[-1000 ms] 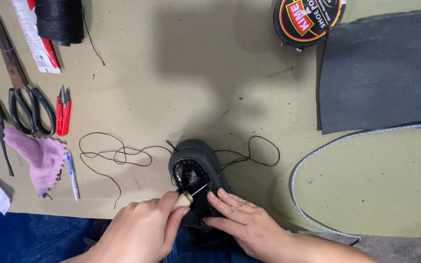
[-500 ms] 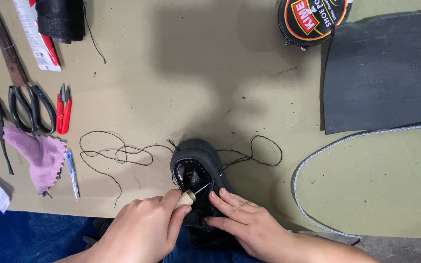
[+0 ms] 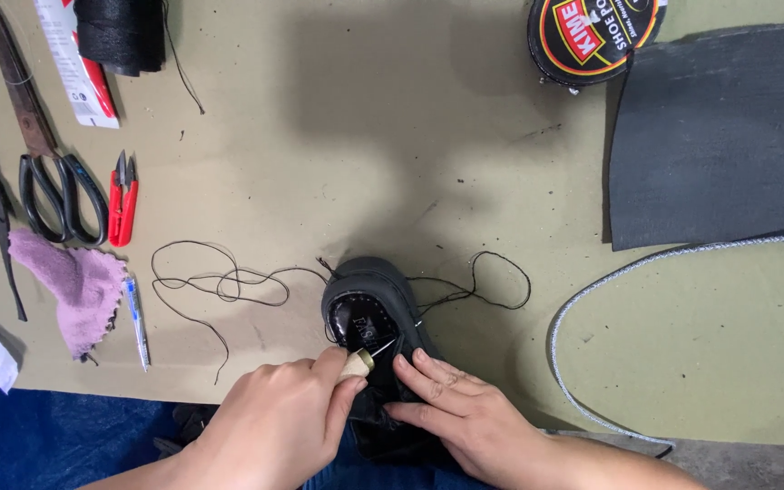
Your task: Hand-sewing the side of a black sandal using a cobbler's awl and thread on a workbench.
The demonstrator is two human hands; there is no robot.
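Two hands on one black shoe (image 3: 376, 308) at the near table edge.
Left hand (image 3: 279, 426) clenched round one wooden-handled awl (image 3: 367, 356), tip inside the shoe; right hand (image 3: 465, 413) lies flat on the shoe, fingers extended, grasping nothing; one black thread (image 3: 220, 286) trails both sides; to the left: one large scissors (image 3: 52, 181), one red snips (image 3: 123, 200), one pink cloth (image 3: 70, 281), one pen (image 3: 136, 319).

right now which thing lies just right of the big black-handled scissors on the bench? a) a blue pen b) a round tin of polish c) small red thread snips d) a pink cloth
c: the small red thread snips lie right beside the big black-handled scissors, while the pink cloth and blue pen sit below them and the round tin is far off at the top right.
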